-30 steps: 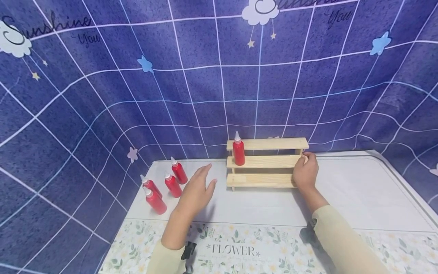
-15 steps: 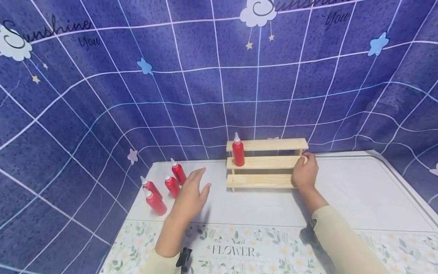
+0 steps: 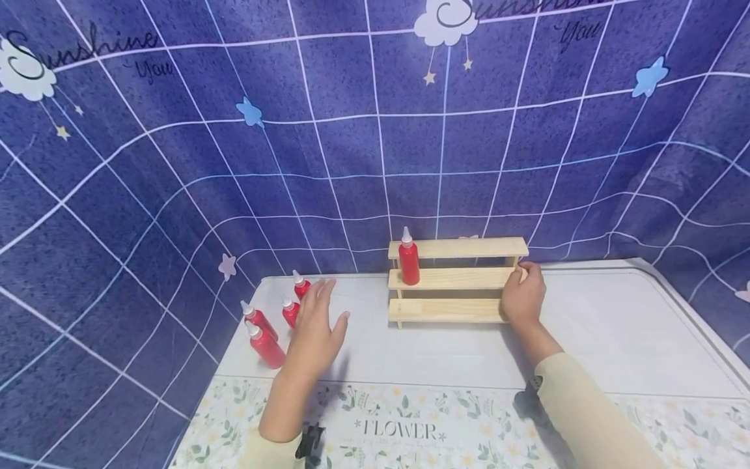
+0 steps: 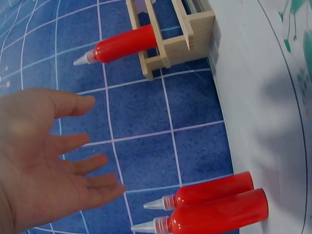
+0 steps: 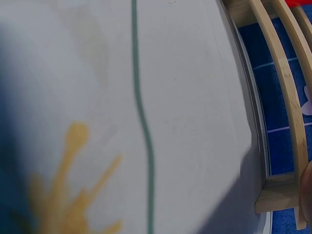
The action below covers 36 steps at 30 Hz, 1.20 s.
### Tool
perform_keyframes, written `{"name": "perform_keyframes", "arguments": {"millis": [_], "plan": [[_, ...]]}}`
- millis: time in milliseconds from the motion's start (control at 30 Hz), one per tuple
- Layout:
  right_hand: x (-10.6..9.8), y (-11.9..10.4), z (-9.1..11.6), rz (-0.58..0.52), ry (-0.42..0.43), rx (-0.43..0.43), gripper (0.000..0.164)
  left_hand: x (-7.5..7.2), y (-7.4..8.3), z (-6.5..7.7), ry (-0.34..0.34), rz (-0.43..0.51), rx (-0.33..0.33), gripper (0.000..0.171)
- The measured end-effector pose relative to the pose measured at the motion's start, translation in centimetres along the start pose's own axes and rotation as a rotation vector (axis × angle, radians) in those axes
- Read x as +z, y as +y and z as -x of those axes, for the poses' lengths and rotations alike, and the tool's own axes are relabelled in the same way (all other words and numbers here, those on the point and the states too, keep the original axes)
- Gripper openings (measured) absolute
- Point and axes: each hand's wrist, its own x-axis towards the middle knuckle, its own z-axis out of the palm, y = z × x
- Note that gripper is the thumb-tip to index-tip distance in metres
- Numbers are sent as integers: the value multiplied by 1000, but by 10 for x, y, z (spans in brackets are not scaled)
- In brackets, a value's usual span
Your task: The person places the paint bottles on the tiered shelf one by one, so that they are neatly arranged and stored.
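In the head view my left hand (image 3: 312, 339) hovers over the table with its fingers extended and nothing in them. Its fingers overlap a red squeeze bottle (image 3: 290, 313) and another red bottle (image 3: 301, 287) behind it, hiding part of both. Two more bottles (image 3: 267, 350) stand just left of the hand. From the left wrist, the open palm (image 4: 53, 161) shows, thumb spread, apart from two bottles (image 4: 219, 212). My right hand (image 3: 523, 296) grips the right end of a three-tier wooden rack (image 3: 459, 279). One red bottle (image 3: 409, 264) stands upright on the rack's middle tier, at the left.
A white mat (image 3: 609, 326) covers the table, with a floral band (image 3: 422, 397) along the front. A blue grid-patterned curtain (image 3: 328, 150) hangs right behind the rack and along the left side. The white caps on the bottles are long and pointed.
My left hand has moved left, away from the rack and over the two rear bottles, which it now partly covers. The right hand and the rack have stayed put.
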Motion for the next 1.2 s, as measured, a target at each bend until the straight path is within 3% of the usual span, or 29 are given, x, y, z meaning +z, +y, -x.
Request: {"name": "perform_keyframes", "arguments": {"millis": [367,567,733,967,1200], "plan": [[0,1,0,12,3,-3,40,-6,-14,-7,125,55,-74,84],[1,1,-1,10,9,-10,39,-5,-25,-14,293,201,-173,97],[1,1,-2,11,13,-16,39,-6,-30,-17,367,346,-249,97],[1,2,-2,5,25,-24,39,-6,-34,-21,408,577,-355,89],[2,3,-1,-6,15,-17,38,0,-42,-21,386,682,-443,84]]}}
